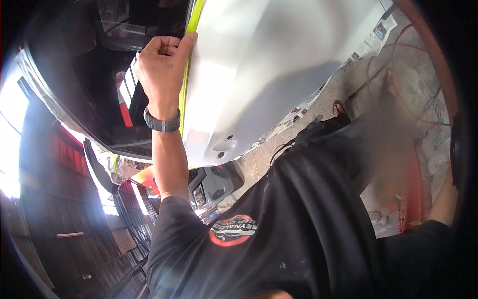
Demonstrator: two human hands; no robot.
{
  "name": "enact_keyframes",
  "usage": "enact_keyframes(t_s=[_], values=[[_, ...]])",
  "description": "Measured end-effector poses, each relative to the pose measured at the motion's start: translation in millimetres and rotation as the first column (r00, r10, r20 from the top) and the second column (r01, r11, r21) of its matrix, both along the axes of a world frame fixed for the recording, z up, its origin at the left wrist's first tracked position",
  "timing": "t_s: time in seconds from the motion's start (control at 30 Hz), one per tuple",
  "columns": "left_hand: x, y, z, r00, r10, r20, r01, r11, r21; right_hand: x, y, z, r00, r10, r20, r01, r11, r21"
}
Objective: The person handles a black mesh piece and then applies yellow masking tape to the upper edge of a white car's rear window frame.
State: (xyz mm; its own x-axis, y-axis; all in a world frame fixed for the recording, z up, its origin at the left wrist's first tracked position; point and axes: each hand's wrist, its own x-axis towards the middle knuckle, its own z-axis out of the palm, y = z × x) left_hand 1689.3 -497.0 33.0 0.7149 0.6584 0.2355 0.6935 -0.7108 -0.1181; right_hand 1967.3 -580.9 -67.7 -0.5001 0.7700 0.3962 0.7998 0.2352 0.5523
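My left hand, with a dark wristwatch on its wrist, is at the seam between a car's dark window glass and its pale door panel. A strip of yellow-green masking tape runs along that seam. My thumb lies on the tape, and the other fingers are curled in beside it over the glass. Lower on the door is a handle recess with openings around it and no handle fitted. My right hand is out of view; only the right forearm shows at the rim.
Newspaper lines the door's lower edge. Hoses or cables lie on the concrete floor near my foot. Behind the door stands a grey vehicle. A red object is at right; corrugated sheeting rises at left.
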Motion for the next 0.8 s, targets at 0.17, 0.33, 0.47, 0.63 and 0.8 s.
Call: enact_keyframes(t_s=[0.17, 0.33, 0.47, 0.63, 0.8], values=[[1, 2, -1, 1.0, -0.01, 0.03, 0.01, 1.0, -0.029, 39, 0, -10, 0.99, 0.142, -0.006, -0.138, 0.973, 0.183], [2, -2, 1, 0.999, 0.026, 0.019, -0.025, 0.999, -0.026, 34, -5, -2, 0.995, -0.091, 0.035, 0.085, 0.988, 0.127], [0, 0, -1, 0.999, 0.022, 0.035, -0.02, 0.999, -0.047, 20, -3, 3, 0.973, -0.228, -0.037, 0.225, 0.971, -0.079], [2, -2, -1, 0.999, 0.026, 0.036, -0.024, 0.999, -0.033, 14, -7, 4, 0.958, -0.286, -0.012, 0.282, 0.948, -0.146], [6, -4, -2, 0.999, 0.031, 0.035, -0.03, 0.999, -0.025, 17, -13, -4, 0.975, -0.178, -0.134, 0.174, 0.984, -0.047]])
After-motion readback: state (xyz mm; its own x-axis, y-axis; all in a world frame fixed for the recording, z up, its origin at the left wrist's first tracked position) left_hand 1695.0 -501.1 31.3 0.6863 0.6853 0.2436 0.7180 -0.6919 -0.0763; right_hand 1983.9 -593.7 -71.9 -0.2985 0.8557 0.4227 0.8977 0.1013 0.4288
